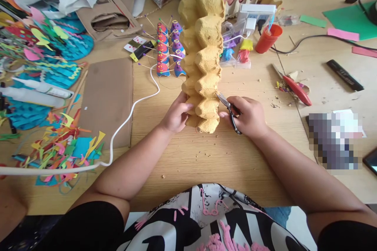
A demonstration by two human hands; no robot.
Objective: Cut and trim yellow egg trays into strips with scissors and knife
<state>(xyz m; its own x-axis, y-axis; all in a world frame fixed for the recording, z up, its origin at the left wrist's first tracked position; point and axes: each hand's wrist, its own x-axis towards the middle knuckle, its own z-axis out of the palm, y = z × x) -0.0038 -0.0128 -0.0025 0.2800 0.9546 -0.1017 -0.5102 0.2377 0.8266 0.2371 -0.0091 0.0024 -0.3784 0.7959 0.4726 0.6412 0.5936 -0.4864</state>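
A long yellow egg carton strip (207,53), with rows of bumpy cups, stands up in front of me, its far end near the top of the view. My left hand (177,114) grips its left side near the lower end; some fingers are hidden behind it. In my right hand (249,117) is a pair of black-handled scissors (228,106), whose tips touch the strip's right edge. Beyond the left hand are painted egg carton caterpillars, one red and blue (163,49), one purple and blue (178,47), stuck with pins or cotton-tipped sticks.
Paper scraps (67,149), glue bottles (44,88) and a cardboard sheet (106,102) lie left. A white cable (126,113) crosses the table. Rightward are a red cup (268,38), a power strip (256,11), a red utility knife (297,90) and a black marker-like bar (344,74).
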